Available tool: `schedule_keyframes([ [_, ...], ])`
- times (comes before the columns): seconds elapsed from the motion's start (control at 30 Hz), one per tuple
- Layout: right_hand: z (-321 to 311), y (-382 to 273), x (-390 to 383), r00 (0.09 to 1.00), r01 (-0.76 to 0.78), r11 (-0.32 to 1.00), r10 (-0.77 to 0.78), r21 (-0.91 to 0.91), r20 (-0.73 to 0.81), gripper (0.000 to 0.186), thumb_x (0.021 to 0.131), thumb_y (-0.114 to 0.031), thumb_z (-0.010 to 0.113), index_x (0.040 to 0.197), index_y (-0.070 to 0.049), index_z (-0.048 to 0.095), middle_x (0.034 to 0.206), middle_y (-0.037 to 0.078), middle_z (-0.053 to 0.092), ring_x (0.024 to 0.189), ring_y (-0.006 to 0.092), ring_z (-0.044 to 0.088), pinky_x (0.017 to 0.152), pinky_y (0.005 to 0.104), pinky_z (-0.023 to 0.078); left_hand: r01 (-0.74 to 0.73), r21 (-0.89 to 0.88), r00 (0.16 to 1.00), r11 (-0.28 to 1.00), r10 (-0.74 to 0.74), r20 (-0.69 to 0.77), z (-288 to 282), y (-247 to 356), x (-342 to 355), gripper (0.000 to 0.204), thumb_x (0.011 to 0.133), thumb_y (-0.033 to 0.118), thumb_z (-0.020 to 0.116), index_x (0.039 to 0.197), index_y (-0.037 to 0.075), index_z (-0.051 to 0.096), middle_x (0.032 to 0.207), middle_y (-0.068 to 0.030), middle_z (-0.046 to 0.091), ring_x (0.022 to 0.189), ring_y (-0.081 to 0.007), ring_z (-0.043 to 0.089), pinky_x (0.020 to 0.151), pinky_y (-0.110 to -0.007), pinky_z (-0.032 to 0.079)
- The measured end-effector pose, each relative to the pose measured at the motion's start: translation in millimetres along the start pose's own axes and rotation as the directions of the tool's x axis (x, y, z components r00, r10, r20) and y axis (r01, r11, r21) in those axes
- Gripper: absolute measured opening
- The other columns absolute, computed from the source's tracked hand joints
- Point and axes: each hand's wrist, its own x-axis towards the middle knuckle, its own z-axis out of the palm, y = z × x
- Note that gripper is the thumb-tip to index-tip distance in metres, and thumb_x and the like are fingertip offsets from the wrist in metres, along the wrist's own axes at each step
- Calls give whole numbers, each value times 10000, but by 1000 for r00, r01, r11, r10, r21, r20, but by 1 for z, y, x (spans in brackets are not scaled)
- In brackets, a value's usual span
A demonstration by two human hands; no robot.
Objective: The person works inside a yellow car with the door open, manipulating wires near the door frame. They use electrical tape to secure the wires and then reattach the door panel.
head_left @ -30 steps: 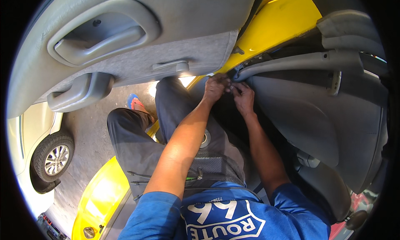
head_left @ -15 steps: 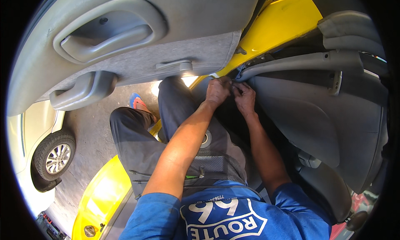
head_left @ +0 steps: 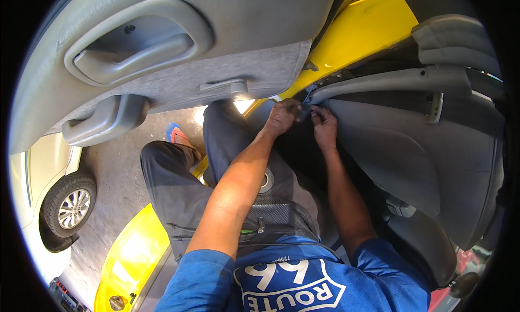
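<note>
My left hand point(head_left: 284, 118) is closed, thumb and fingers drawn together beside the end of a long grey trim panel point(head_left: 390, 85). What it pinches is too small to make out. A short gap to its right separates it from my right hand point(head_left: 325, 127), whose fingers are curled and closed at the tips. Anything between those tips is hidden. Just above both hands, a thin blue wire point(head_left: 309, 93) comes out by the panel's end, close to the yellow body edge.
A grey door panel with a pull handle point(head_left: 132, 41) overhangs the upper left. Yellow bodywork point(head_left: 363, 30) runs behind the hands. A grey seat point(head_left: 401, 149) is at my right. Beyond my knees stands a pale car with a wheel point(head_left: 71, 205).
My right hand has drawn slightly right and down, opening a gap between it and my left hand. The blue wire shows more plainly now. The left hand has barely moved.
</note>
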Motion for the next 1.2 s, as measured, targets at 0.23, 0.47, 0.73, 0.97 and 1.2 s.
schedule_keyframes([
  [0.23, -5, -15, 7, 977, -51, 998, 43, 36, 209, 190, 921, -115, 756, 1082, -21, 793, 1045, 178, 760, 972, 264, 733, 880, 360, 542, 14, -9, 998, 1000, -14, 63, -1, -8, 3, 224, 1019, 166, 668, 1161, -5, 697, 973, -104, 727, 751, -161, 682, 755, -329, 542],
  [0.47, 12, -25, -2, 977, 213, 965, -215, -150, 4, 94, 872, -71, 731, 940, -7, 742, 932, 159, 712, 918, 366, 683, 840, 441, 534, -270, 373, 916, 888, 357, -185, 14, -2, 0, 173, 964, 152, 615, 1011, -3, 679, 1066, -305, 684, 1043, -516, 627, 902, -559, 510],
  [0.73, 16, -26, -13, 946, 321, 905, -322, -279, 45, 79, 907, -67, 661, 962, -33, 615, 963, 180, 642, 978, 422, 613, 873, 521, 489, -16, 257, 986, 966, 58, -155, 6, 8, 0, 215, 971, 194, 625, 1034, 7, 710, 1057, -265, 722, 1017, -449, 684, 889, -508, 535],
  [0.97, -2, -19, -23, 930, 354, 895, -367, -271, 3, 123, 882, -64, 740, 1003, -39, 748, 979, 144, 681, 948, 361, 655, 849, 458, 525, 201, -142, 974, 969, -183, 130, -14, 17, -5, 260, 961, 212, 683, 1141, 38, 753, 981, -44, 760, 817, -122, 695, 718, -318, 515],
  [1.2, 4, -20, -35, 844, 506, 696, -520, -510, 127, 178, 871, -85, 748, 1046, -61, 763, 995, 89, 666, 931, 319, 634, 856, 434, 506, 122, -10, 981, 992, -119, 155, -16, 20, -5, 275, 927, 220, 755, 1144, 53, 787, 1033, -49, 774, 951, -145, 685, 864, -289, 517],
])
